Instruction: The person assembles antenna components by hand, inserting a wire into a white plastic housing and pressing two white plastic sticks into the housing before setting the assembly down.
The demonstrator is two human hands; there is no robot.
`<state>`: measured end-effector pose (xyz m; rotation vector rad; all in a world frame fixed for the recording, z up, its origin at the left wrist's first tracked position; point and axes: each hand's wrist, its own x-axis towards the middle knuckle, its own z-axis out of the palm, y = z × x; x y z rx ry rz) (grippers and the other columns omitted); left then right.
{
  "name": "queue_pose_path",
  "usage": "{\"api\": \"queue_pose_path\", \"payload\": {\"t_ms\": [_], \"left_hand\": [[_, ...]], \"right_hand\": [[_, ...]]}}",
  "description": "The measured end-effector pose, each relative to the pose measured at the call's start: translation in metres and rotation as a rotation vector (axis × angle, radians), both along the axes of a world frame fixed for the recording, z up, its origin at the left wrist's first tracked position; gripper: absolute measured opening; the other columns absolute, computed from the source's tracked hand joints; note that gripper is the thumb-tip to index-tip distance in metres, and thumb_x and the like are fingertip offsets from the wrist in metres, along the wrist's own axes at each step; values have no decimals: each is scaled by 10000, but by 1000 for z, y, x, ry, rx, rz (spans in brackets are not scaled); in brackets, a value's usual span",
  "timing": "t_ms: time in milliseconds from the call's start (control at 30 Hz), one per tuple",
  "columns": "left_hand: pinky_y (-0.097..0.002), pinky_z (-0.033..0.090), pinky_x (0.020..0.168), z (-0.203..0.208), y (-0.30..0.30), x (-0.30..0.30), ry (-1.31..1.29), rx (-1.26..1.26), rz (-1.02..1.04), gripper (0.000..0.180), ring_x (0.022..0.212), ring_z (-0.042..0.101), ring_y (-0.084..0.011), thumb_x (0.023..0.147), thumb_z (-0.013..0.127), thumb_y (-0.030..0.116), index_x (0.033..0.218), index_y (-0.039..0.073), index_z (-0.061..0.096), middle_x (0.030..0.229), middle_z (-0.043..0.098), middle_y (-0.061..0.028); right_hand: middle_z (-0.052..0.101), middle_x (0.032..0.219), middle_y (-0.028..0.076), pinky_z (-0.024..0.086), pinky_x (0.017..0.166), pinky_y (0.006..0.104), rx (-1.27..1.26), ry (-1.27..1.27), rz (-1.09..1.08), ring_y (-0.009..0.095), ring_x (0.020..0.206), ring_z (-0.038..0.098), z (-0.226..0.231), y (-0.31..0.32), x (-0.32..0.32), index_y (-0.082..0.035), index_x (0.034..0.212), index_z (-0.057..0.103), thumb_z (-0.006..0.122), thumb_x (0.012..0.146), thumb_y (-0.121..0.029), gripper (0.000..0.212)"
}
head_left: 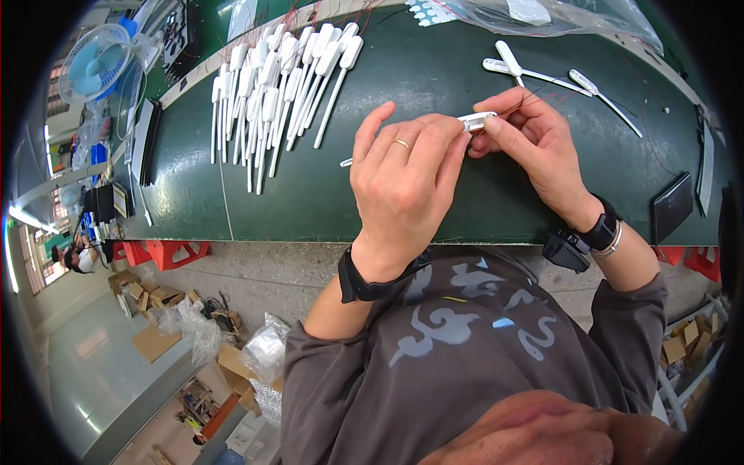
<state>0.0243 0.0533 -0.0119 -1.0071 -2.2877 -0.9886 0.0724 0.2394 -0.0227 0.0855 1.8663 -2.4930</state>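
Observation:
Over the green table, both my hands are closed around one white plastic stick-shaped piece (478,120) with a wider, oblong head. My left hand (403,167) grips it from the left, its fingers covering most of the thin stem; a white tip pokes out beyond that hand. The thumb and fingers of my right hand (535,139) pinch the head end, where thin red and dark wires run out. Up to the right lie a few similar pieces (509,59), some with hollow, uncovered heads. A large bunch of the same white sticks (267,85) lies to the left, heads pointing away.
Thin red wires trail along the far edge of the green table (310,205). Clear plastic bags (573,19) lie at the back. A black flat box (672,208) sits at the right edge. Leftward are a blue fan (97,63), red stools (177,253) and cardboard boxes (232,368).

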Motion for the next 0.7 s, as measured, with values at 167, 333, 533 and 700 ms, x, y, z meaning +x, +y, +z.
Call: {"api": "queue_pose_path", "payload": {"t_ms": [167, 333, 533, 700], "left_hand": [[-420, 520, 931, -3, 1, -3, 96, 12, -11, 170, 822, 662, -208, 799, 773, 55, 934, 75, 672, 918, 696, -37], [-421, 552, 881, -1, 3, -3, 78, 5, -16, 178, 823, 660, -228, 787, 769, 39, 927, 70, 664, 936, 683, -46], [-412, 563, 859, 4, 3, 0, 15, -44, 3, 179, 822, 660, -245, 784, 766, 45, 926, 68, 661, 906, 674, -44], [-406, 565, 861, 1, 2, -2, -8, -10, -5, 176, 819, 659, -249, 786, 764, 51, 929, 76, 664, 906, 672, -44]], "right_hand": [[680, 1032, 101, 580, 845, 287, 49, -4, 14, 144, 904, 691, 1, 2, 1, 30, 1180, 580, 599, 1013, -119, 225], [677, 1032, 92, 579, 845, 285, 63, 16, 1, 135, 901, 686, 1, 0, 1, 29, 1177, 584, 596, 1013, -109, 215], [675, 1026, 86, 574, 841, 277, 96, 6, -1, 127, 894, 681, 1, 0, 1, 25, 1173, 589, 598, 1010, -101, 206], [679, 1015, 85, 569, 837, 271, 87, -2, -3, 125, 892, 682, 1, 0, 1, 22, 1171, 591, 600, 1008, -99, 203]]}}
